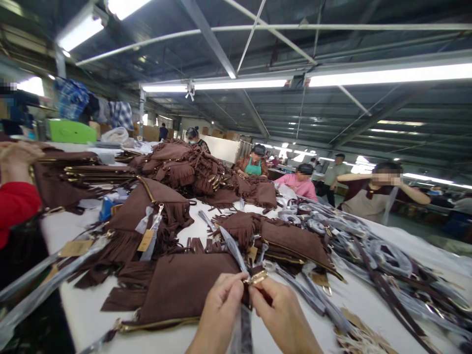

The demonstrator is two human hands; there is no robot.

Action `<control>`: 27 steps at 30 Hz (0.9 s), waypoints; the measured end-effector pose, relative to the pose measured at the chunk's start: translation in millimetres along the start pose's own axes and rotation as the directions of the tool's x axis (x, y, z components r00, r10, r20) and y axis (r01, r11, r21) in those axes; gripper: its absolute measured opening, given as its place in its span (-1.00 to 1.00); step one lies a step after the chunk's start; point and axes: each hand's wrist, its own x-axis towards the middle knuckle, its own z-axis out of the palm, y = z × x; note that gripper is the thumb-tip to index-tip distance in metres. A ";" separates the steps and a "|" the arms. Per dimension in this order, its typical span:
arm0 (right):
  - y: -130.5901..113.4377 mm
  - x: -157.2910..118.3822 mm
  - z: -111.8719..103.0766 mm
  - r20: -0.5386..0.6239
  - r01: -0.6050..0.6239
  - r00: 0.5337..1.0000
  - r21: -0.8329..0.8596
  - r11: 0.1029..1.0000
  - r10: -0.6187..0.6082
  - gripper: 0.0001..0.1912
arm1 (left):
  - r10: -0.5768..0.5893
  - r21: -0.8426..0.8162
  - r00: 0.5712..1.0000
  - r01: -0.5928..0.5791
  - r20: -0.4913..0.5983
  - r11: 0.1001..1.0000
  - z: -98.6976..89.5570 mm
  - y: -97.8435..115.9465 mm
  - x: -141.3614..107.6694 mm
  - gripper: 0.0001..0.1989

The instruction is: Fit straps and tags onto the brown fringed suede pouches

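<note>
Both my hands meet over the near edge of the table. With thumb and forefinger, my left hand (223,302) pinches a small part beside a gold clasp (259,278); the fingers cover most of it. My right hand (278,307) is closed on the gold clasp from the other side. A dark strap (246,327) in clear plastic hangs down between the wrists. Left of the hands, a brown fringed bag (180,285) lies flat, its gold zipper toward me. Whether the clasp is hooked to the bag cannot be made out.
More fringed bags (127,216) with tags lie to the left, and a large heap of bags (177,162) rises behind. Plastic-wrapped straps (379,255) spread over the right side. A person's red sleeve (18,209) reaches in at left; other people sit across the white table (83,309).
</note>
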 end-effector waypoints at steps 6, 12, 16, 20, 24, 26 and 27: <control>6.1 -3.6 -5.2 0.030 0.018 0.999 0.023 1.000 -0.019 -0.68 | 0.079 0.145 0.997 -0.077 -0.008 0.986 -6.3 16.8 17.2 -0.77; 3.1 -10.0 -17.8 -0.369 0.222 0.899 -0.087 0.971 -0.238 -0.83 | 0.168 0.193 0.983 -0.178 0.068 0.965 -12.3 43.1 32.3 -0.78; -12.4 -7.0 -23.3 -0.452 0.340 0.820 -0.109 0.934 -0.351 -0.81 | 0.344 0.216 0.918 -0.383 0.196 0.898 -5.5 70.3 31.7 -0.81; -20.7 0.5 -30.5 -0.353 0.227 0.919 0.113 0.967 -0.174 -0.81 | 0.428 0.212 0.867 -0.482 0.255 0.850 -0.2 90.6 27.3 -0.85; -22.5 3.0 -33.3 -0.103 0.167 0.985 0.422 0.891 -0.135 -0.85 | 0.443 0.234 0.843 -0.517 0.304 0.823 -3.0 108.1 25.2 -0.86; -22.4 -0.5 -37.4 -0.020 0.140 0.988 0.563 0.815 -0.155 -0.85 | 0.422 0.239 0.823 -0.528 0.380 0.815 -10.5 118.5 26.6 -0.86; -21.5 -3.5 -41.5 0.006 0.111 0.989 0.640 0.760 -0.150 -0.85 | 0.389 0.249 0.811 -0.524 0.437 0.814 -16.6 122.4 27.4 -0.86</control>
